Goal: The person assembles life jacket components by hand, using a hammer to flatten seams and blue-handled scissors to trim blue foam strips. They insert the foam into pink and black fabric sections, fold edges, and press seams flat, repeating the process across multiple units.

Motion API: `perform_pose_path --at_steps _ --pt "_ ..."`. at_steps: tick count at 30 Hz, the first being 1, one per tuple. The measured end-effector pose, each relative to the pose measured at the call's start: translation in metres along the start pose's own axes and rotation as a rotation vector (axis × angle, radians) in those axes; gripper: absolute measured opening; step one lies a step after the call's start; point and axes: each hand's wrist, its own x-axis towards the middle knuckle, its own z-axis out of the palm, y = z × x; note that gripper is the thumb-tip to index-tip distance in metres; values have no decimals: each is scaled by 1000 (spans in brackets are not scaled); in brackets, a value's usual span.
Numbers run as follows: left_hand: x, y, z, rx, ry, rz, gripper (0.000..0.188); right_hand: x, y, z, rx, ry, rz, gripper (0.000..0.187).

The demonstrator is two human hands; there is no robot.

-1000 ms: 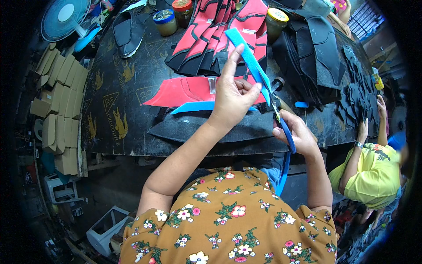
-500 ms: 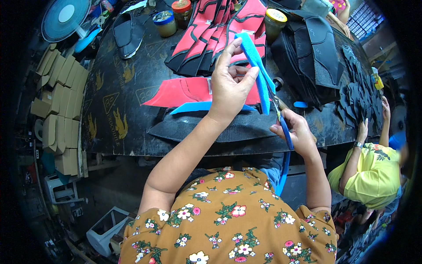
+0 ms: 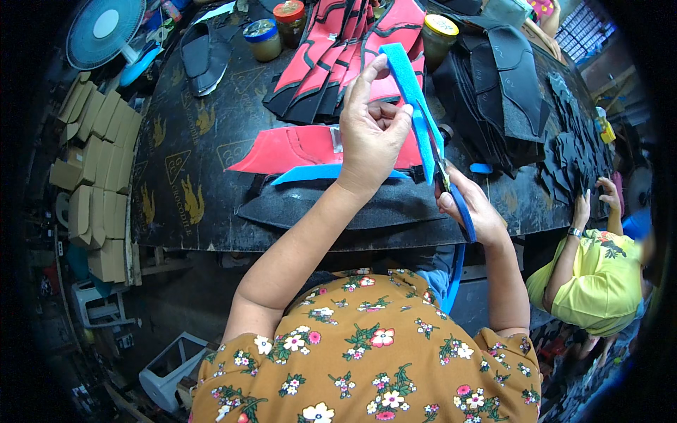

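1. By the left hand (image 3: pixel 374 134), a blue strip (image 3: pixel 402 74) is pinched between thumb and fingers and held up, slanted, above the table (image 3: pixel 233 218).
2. By the right hand (image 3: pixel 474 208), blue-handled scissors (image 3: pixel 462 211) are gripped, and their blades are set at the lower part of the strip.
3. Below the left hand, a red panel (image 3: pixel 282 148) is laid flat, with a blue piece (image 3: pixel 310 172) seen along its lower edge and a dark curved panel (image 3: pixel 338 208) nearest the table's front edge.
4. To the right of the scissors, a small blue scrap (image 3: pixel 481 168) is seen.
5. Farther back, red-and-black panels (image 3: pixel 338 63) are fanned out between a blue-lidded jar (image 3: pixel 261 42) and a yellow-lidded jar (image 3: pixel 439 35); black panels (image 3: pixel 493 92) are stacked to the right.
6. At the far right, dark cut pieces (image 3: pixel 571 155) are spread near a co-worker in yellow (image 3: pixel 596 282).
7. At the left, cardboard boxes (image 3: pixel 92 162) are piled beside the table.
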Motion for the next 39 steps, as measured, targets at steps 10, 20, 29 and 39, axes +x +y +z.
perform_pose_path --at_steps 10,20,29,39 --pt "-17 3 17 -39 -19 -51 67 7 -18 7 77 101 22 48" --pt "-15 -6 19 -58 -59 -145 75 7 -4 6 202 142 135 33" --pt "-19 -11 34 -29 -109 -173 80 32 3 -8 279 199 22 41" --pt "4 -22 26 -41 -159 -257 69 45 8 -30 453 149 119 34"
